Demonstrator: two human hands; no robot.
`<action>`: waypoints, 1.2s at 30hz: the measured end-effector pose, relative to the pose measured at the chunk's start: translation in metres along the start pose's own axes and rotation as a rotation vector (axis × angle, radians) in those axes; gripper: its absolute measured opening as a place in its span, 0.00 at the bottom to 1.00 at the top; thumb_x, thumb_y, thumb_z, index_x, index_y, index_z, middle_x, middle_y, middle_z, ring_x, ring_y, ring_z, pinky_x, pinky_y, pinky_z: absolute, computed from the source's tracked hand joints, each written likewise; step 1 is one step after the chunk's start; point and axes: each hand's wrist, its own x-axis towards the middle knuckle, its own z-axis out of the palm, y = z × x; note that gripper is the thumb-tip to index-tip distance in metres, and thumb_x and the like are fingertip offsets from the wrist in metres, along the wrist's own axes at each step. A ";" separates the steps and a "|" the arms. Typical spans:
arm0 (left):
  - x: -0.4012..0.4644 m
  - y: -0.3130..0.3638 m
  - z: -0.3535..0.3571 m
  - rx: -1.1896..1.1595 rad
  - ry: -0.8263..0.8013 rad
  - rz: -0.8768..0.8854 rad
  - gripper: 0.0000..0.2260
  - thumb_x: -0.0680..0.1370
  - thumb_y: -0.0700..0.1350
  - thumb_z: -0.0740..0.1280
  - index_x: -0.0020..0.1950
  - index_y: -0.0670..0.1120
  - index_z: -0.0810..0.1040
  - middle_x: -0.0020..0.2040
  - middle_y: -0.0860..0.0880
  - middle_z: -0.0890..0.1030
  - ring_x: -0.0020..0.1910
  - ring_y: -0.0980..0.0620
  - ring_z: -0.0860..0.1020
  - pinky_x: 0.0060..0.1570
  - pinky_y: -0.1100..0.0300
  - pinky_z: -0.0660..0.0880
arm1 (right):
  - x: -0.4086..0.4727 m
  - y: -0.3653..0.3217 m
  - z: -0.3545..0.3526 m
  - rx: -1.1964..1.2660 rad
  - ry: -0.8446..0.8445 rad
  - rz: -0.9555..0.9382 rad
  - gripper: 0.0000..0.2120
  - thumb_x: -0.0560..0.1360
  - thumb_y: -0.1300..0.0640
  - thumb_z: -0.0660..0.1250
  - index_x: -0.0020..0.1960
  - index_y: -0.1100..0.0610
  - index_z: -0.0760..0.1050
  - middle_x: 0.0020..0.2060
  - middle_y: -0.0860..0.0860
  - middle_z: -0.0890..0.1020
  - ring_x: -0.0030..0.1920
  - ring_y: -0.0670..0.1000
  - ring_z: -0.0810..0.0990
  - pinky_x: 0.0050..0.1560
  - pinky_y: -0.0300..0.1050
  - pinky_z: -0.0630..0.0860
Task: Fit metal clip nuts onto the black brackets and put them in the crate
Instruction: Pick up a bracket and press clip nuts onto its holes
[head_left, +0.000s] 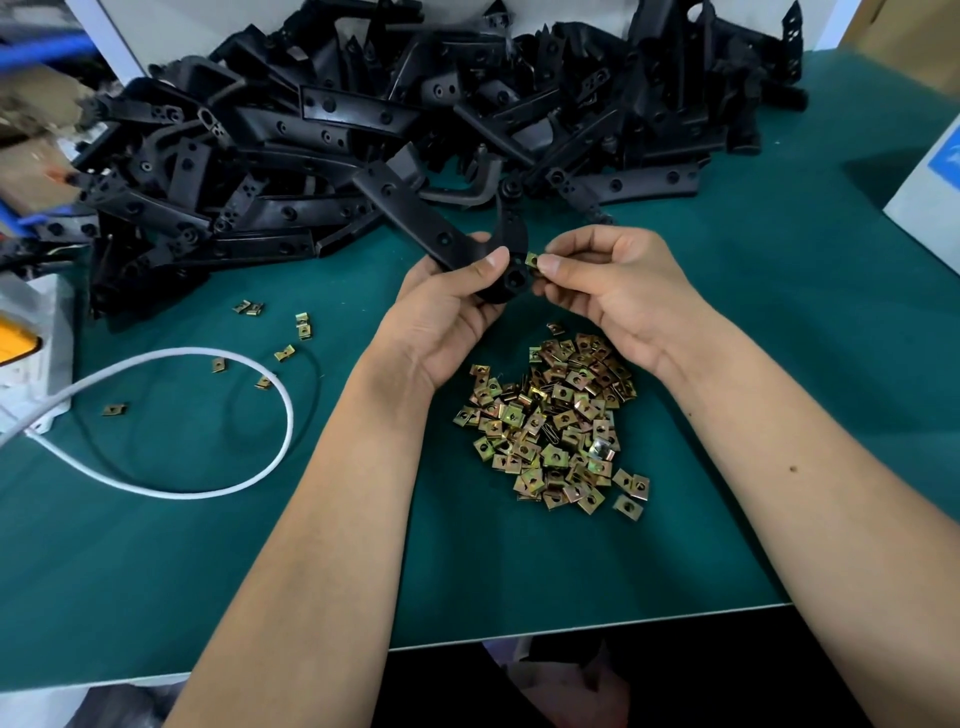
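Head view: A curved black plastic bracket (415, 218) with round holes is held above the green-covered counter (727, 322) by the left hand (447, 312). The left grip is clenched around the bracket's lower end, with the thumb laid across its face; the bracket's long arm is angled up and away to the left. A small square brass-coloured metal clip nut (531, 259) is pinched between the thumb and forefinger of the right hand (618, 291). The nut is presented at the edge of the bracket's rounded end, just beside the left thumb tip; whether it is already seated on the bracket cannot be told.

A loose heap of brass-coloured clip nuts (556, 426) is spread on the counter directly below and between the two wrists. A few stray clip nuts (249, 307) are scattered further left. A large pile of black plastic brackets (415, 104) is stacked across the far side of the counter, behind the hands. A white cable (280, 410) is looped on the counter at the left, with some stray nuts lying inside the loop. A pale box (930, 197) is partly seen at the right edge.
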 end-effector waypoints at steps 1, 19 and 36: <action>0.000 0.000 0.000 0.003 -0.002 -0.001 0.10 0.78 0.33 0.69 0.57 0.42 0.76 0.46 0.45 0.86 0.44 0.50 0.86 0.42 0.60 0.81 | 0.000 0.000 0.000 -0.005 0.001 0.000 0.06 0.74 0.71 0.74 0.48 0.62 0.81 0.38 0.56 0.86 0.40 0.53 0.86 0.44 0.40 0.82; -0.004 0.004 0.000 0.177 -0.025 -0.067 0.14 0.75 0.35 0.72 0.58 0.42 0.76 0.49 0.45 0.84 0.45 0.50 0.83 0.40 0.61 0.79 | -0.005 -0.010 -0.008 -0.176 -0.123 0.045 0.12 0.75 0.73 0.71 0.46 0.59 0.73 0.34 0.54 0.85 0.37 0.52 0.86 0.39 0.39 0.82; -0.003 -0.001 0.003 0.204 -0.058 -0.044 0.18 0.78 0.31 0.69 0.65 0.42 0.71 0.49 0.46 0.85 0.45 0.49 0.84 0.42 0.60 0.80 | -0.001 -0.003 -0.009 -0.075 -0.092 0.019 0.12 0.72 0.70 0.75 0.48 0.59 0.75 0.35 0.55 0.85 0.34 0.52 0.85 0.36 0.38 0.81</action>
